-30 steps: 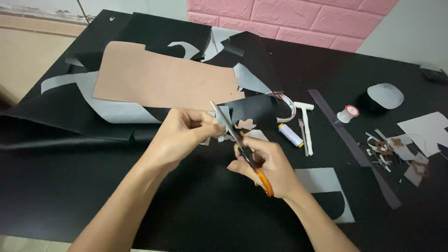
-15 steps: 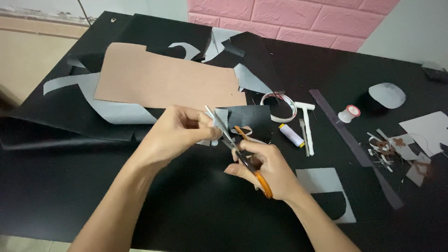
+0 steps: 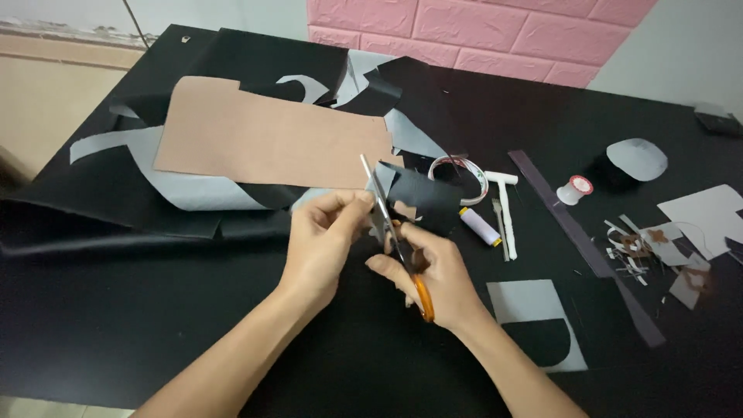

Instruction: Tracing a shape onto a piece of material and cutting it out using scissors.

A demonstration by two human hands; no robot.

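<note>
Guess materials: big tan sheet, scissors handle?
Tan sheet: likely leather or faux leather; matte, lies flat, cleanly cut edges. Scissors in the right hand: orange handle looks like smooth plastic, blades shiny metal.

This looks like a small home craft workspace for leather or fabric; a black table (image 3: 116, 325) is covered with a tan sheet (image 3: 271, 143), black and grey offcuts (image 3: 193, 190), thread spools (image 3: 480, 226) and small scraps (image 3: 642, 244); a pink brick-pattern wall (image 3: 480, 31) stands at the far side.
</note>
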